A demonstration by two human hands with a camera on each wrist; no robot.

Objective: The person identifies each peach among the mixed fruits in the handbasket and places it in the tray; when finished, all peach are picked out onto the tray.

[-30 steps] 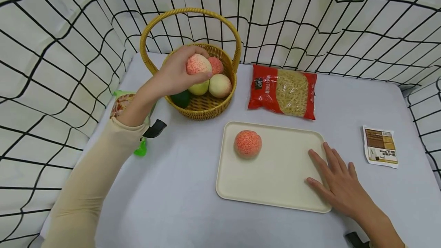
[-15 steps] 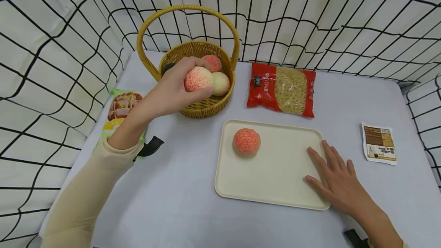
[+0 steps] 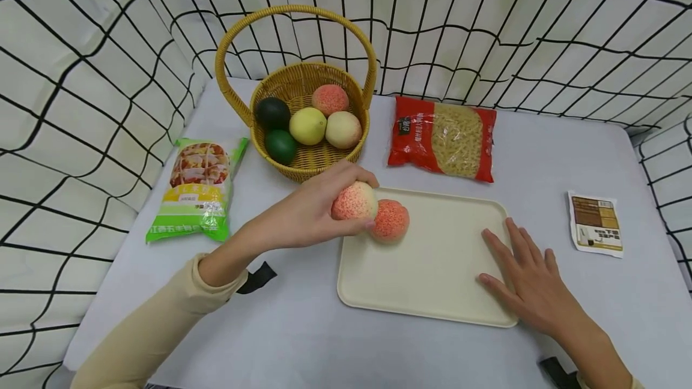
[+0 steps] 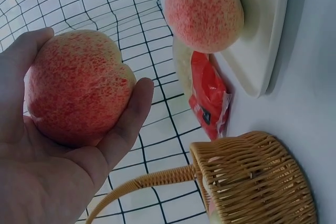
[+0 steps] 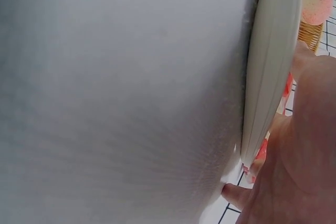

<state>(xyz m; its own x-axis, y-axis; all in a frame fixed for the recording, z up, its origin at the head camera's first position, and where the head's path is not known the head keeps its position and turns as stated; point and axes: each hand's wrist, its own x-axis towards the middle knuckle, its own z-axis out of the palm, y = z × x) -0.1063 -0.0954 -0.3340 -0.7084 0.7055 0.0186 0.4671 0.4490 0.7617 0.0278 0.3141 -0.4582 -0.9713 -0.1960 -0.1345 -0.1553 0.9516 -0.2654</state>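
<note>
My left hand [image 3: 310, 206] grips a pink-speckled pale peach [image 4: 79, 87], held over the left edge of the cream tray [image 3: 432, 269]. On the tray lies a redder peach [image 3: 393, 221], just right of the held one in the head view. My right hand [image 3: 532, 281] rests at the tray's right edge with its fingers spread and nothing gripped. Behind the left hand stands the wicker basket [image 3: 319, 167] with its tall handle. Inside it are a red peach [image 3: 330, 99], a pale peach [image 3: 343, 129], a yellow-green fruit [image 3: 307, 126], a dark avocado-like fruit [image 3: 273, 114] and a dark green fruit [image 3: 280, 146].
A red bag of pasta [image 3: 442, 140] lies behind the tray. At the left is a green and yellow food packet [image 3: 197, 191]; at the right, a small white and brown sachet [image 3: 596, 224]. Black wire mesh [image 3: 459, 29] encloses the back and sides of the white table.
My left hand has lifted the peach out of the basket and carried it right and toward me, over the tray's edge. The basket's other fruit is uncovered. My right hand stays put.
</note>
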